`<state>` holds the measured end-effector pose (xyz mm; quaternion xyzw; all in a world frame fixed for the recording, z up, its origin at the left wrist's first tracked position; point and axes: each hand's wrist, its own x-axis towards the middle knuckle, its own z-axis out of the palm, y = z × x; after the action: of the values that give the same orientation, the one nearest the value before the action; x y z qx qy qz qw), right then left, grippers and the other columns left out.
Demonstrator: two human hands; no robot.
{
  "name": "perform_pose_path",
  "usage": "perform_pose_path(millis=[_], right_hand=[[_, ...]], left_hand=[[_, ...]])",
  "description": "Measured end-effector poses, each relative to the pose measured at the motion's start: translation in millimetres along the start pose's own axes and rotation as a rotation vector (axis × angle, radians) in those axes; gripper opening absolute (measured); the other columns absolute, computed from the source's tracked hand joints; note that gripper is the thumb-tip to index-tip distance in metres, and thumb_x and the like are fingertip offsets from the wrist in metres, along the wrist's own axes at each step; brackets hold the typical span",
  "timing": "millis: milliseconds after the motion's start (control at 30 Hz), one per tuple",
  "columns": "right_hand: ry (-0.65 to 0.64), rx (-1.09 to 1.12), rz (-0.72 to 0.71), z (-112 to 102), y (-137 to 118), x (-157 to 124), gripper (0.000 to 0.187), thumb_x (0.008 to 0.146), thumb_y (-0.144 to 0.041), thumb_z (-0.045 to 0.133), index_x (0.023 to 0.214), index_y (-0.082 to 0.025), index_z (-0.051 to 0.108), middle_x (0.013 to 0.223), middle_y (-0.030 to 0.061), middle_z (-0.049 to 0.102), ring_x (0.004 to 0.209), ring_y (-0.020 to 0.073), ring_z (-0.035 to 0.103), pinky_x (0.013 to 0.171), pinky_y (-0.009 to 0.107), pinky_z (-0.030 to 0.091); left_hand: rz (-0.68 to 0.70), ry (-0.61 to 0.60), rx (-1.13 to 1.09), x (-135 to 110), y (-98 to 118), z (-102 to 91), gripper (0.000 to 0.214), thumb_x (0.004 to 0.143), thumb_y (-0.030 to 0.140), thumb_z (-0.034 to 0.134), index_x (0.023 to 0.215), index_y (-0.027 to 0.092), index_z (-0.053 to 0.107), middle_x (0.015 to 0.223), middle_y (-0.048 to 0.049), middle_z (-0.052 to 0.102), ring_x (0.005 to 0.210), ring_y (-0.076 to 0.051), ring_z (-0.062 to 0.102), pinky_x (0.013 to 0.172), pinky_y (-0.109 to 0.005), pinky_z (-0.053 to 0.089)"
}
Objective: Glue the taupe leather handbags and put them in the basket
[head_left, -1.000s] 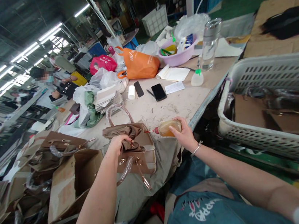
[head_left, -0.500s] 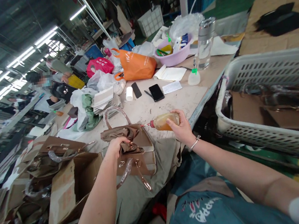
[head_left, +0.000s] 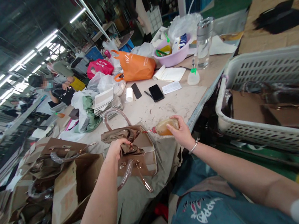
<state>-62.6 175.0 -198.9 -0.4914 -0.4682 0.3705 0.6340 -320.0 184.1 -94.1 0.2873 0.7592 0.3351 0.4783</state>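
Two bare hands over the near edge of the bench (head_left: pixel 183 100), head view. Left hand (head_left: pixel 119 148): fingers bunched, pinching the taupe lining (head_left: pixel 127 133) at the mouth of a brown handbag (head_left: pixel 148 160). Handbag lies close to the bench's near edge, over a grey-brown cloth (head_left: pixel 169 157); one wrapped handle stands up at its far side, the other hangs toward the near edge. Right hand (head_left: pixel 179 130): wrapped around a squeeze bottle (head_left: pixel 165 128) of amber liquid, held on its side, red nozzle (head_left: pixel 153 130) aimed at the handbag's right side. Tip contact: cannot tell. Farther in on the bench: black smartphone (head_left: pixel 156 93), orange tote bag (head_left: pixel 138 66). Toward the right edge: green-capped bottle (head_left: pixel 193 79). Beyond that edge: slatted plastic basket (head_left: pixel 220 99) containing brown bags.
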Motion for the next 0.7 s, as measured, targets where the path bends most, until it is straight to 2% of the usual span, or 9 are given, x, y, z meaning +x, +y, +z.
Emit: perform_pose_path(millis=[300,533,700], right_hand=[[0.046,0.084,-0.043,2,-26,21,0.036,0.077,-0.037,0.065,0.106,-0.021,0.052,0.1,0.0044,0.058,0.087,0.0174,0.055,0.082,0.034,0.048],[0.035,0.078,0.02,-8,-12,7,0.037,0.078,-0.041,0.064,0.107,-0.021,0.051,0.094,0.0028,0.058,0.081,0.0169,0.054,0.075,0.032,0.048],[-0.02,0.007,0.069,-8,2,-5,0.039,0.076,-0.041,0.065,0.106,-0.02,0.053,0.095,0.0036,0.059,0.083,0.0186,0.056,0.079,0.036,0.048]], left_hand=[[0.028,0.024,-0.007,5,-1,0.2,0.009,0.041,0.014,0.067,0.049,0.012,0.066,0.054,-0.0063,0.064,0.046,-0.019,0.059,0.043,-0.026,0.048],[0.023,0.029,-0.006,5,0,-1.3,0.004,0.045,0.011,0.066,0.048,0.013,0.064,0.052,-0.005,0.064,0.045,-0.018,0.058,0.042,-0.026,0.048],[0.003,0.029,-0.006,6,-1,-1.8,0.005,0.045,0.011,0.067,0.05,0.012,0.065,0.055,-0.0078,0.066,0.045,-0.02,0.06,0.043,-0.027,0.05]])
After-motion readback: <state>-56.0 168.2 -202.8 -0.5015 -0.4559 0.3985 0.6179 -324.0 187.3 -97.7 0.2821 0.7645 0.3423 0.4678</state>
